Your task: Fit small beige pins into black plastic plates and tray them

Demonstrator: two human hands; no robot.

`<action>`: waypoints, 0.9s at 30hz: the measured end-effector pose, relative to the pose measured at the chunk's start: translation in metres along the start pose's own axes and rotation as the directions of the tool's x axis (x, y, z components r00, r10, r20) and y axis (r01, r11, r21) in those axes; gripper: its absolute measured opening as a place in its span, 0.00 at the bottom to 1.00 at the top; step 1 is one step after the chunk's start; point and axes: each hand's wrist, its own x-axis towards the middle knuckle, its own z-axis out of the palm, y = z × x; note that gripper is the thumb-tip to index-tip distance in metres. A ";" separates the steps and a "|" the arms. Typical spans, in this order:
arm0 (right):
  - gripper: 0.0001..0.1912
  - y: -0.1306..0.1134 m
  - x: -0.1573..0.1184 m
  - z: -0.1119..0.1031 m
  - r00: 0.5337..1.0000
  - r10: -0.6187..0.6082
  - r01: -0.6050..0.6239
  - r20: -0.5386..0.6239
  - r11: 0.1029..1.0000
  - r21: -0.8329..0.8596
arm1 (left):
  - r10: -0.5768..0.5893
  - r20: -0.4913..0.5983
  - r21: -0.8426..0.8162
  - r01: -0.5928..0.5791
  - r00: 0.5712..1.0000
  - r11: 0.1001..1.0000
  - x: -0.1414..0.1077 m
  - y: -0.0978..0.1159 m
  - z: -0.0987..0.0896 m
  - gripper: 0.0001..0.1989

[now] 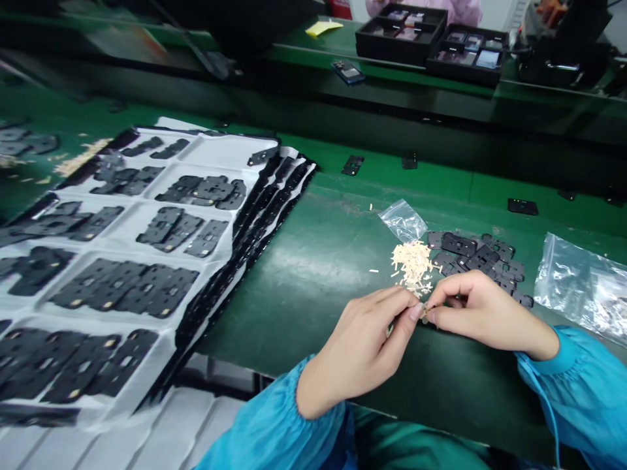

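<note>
"What do you have on the head view?"

"I see both hands low over the green worktop (313, 287). My left hand (360, 352) and right hand (484, 313) meet at the fingertips (416, 312), each grip pinched narrow on a tiny sliver (423, 312), too small to name for certain, just below a heap of pale strips (411, 264)."

"And the black parts?"

"A loose pile of black perforated plates (475, 251) lies just beside the right hand, with a clear plastic bag (582, 287) past it. More plates fill a white tray (228, 151) on the left."

"What worries you?"

"The sliver could slip from so fine a pinch and get lost among the strips. One careless move could also scatter that light, loose heap or nudge the plates."
</note>
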 end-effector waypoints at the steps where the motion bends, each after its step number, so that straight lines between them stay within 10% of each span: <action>1: 0.05 0.000 0.000 0.000 1.000 -0.012 0.012 -0.016 1.000 -0.005 | 0.003 -0.022 0.001 -0.003 1.000 1.000 0.000 -0.001 0.001 0.12; 7: 0.07 0.003 0.001 0.000 0.983 -0.112 0.108 -0.145 0.994 -0.035 | 0.109 -0.352 0.132 -0.067 0.930 0.989 -0.004 -0.003 0.007 0.03; 15: 0.09 0.001 -0.002 0.005 0.962 -0.183 0.162 -0.201 0.980 -0.118 | 0.179 -0.237 0.174 -0.139 0.955 0.975 -0.006 0.003 0.007 0.07; 21: 0.09 -0.001 -0.004 0.006 0.946 -0.176 0.133 -0.273 0.977 -0.168 | 0.274 -0.402 0.289 -0.163 0.874 0.943 -0.012 0.007 0.007 0.12; 27: 0.09 -0.002 -0.005 0.007 0.941 -0.228 0.198 -0.250 0.970 -0.141 | 0.224 -0.281 0.270 -0.147 0.933 0.951 -0.009 0.005 0.012 0.11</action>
